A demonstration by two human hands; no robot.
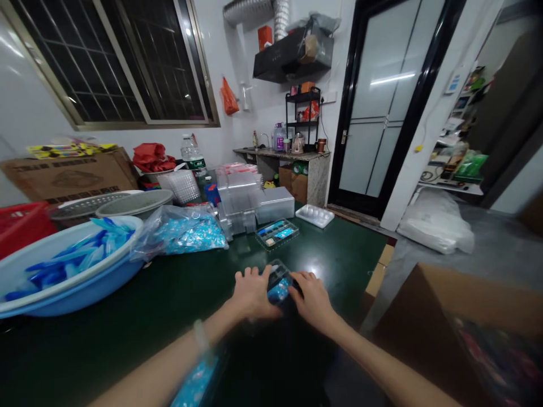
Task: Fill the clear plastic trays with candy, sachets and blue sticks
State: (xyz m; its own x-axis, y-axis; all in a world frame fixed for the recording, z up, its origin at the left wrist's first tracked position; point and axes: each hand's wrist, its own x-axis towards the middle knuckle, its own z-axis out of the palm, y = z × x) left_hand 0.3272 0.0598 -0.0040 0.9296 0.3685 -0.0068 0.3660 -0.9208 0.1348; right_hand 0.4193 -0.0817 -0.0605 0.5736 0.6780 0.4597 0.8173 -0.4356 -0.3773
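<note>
Dark green tabletop (339, 254) stretches ahead of the person's left hand (253, 293) and right hand (311, 299), which meet near its edge around a small clear plastic case (278, 281). The left hand presses against the case's left side with its fingers spread, while the right hand curves over its right side, so the hands grip it between them. Through the clear plastic, dark compartments show, with bright turquoise packets in at least one; the hands hide the rest. A translucent band (201, 336) circles the left wrist.

Straight ahead of the hands, a similar case (276, 233) lies flat on the tabletop, dark inside, with blue and turquoise contents. Beyond it, stacks of clear plastic boxes (237, 198) rise beside a white tray (314, 215). Ahead and to the left of the hands sits a clear bag of turquoise packets (182, 234), and further left a wide pale blue basin (85, 294) holds blue pieces. Just below the left forearm, more turquoise packets (195, 384) show at the bottom of the view. To the right of the hands, past the edge of the tabletop, stands an open cardboard box (424, 305), its colourful contents blurred.
</note>
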